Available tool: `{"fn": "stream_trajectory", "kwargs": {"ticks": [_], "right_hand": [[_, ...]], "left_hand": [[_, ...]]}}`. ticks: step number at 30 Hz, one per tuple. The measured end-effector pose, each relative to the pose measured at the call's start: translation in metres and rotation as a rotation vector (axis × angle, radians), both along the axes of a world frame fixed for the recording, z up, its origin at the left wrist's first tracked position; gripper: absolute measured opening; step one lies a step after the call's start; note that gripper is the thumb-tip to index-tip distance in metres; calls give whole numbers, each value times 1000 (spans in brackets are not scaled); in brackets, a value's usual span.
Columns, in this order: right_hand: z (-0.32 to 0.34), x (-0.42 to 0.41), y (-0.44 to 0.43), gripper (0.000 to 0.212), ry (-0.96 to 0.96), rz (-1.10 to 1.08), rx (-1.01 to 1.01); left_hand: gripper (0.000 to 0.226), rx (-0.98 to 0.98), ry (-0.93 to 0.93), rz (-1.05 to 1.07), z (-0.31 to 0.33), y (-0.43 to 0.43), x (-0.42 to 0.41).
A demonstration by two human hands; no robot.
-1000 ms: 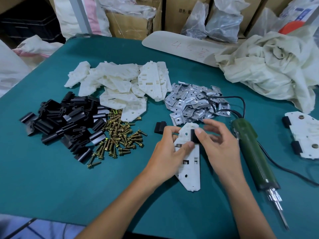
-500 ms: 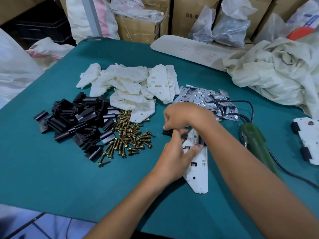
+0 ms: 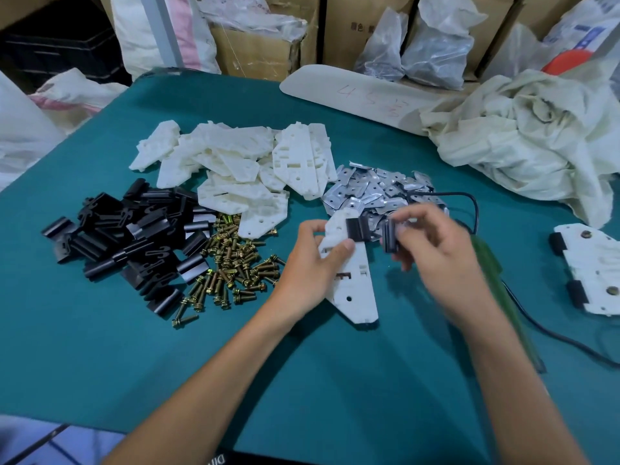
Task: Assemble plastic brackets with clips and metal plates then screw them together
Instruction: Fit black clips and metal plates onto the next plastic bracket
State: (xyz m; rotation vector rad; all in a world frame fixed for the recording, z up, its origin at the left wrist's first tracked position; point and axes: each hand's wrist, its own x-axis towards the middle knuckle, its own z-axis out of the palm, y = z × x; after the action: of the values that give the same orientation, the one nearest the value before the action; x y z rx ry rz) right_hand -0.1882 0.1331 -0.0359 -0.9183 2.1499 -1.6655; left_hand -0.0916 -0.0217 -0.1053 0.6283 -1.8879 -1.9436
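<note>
Handwritten red marking on the white board: the digits "4 5", followed by one character that cannot be read. Printed dark marking on the cardboard box directly behind the white board: "颜色", then further print too blurred to read. Well in front of the white board, a black strip bears pale inverted letters, cut off and illegible.

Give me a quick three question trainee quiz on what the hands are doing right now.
1. True or false: the right hand holds the green screwdriver.
2. What does the right hand pinch? A a screw; B a loose black clip; C a metal plate.
3. How many clips are already fitted on the white bracket in the left hand?
Key: 1 false, it lies on the table; 2 B; 3 one, the fitted clip.
</note>
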Motion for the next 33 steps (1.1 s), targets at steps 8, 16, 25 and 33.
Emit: {"fn": "stream_trajectory", "kwargs": {"ticks": [8, 16, 25, 33], "right_hand": [[-56, 21, 26, 31, -128, -99, 119], [-60, 23, 20, 18, -137, -41, 149], [-64, 28, 18, 17, -121, -113, 73], [-67, 27, 17, 11, -126, -119, 44]], "left_hand": [[50, 107, 6, 7, 0, 1, 3], [57, 149, 45, -17, -4, -3, 1], [55, -8, 5, 5, -8, -1, 1], [59, -31, -26, -33, -3, -1, 4]]}}
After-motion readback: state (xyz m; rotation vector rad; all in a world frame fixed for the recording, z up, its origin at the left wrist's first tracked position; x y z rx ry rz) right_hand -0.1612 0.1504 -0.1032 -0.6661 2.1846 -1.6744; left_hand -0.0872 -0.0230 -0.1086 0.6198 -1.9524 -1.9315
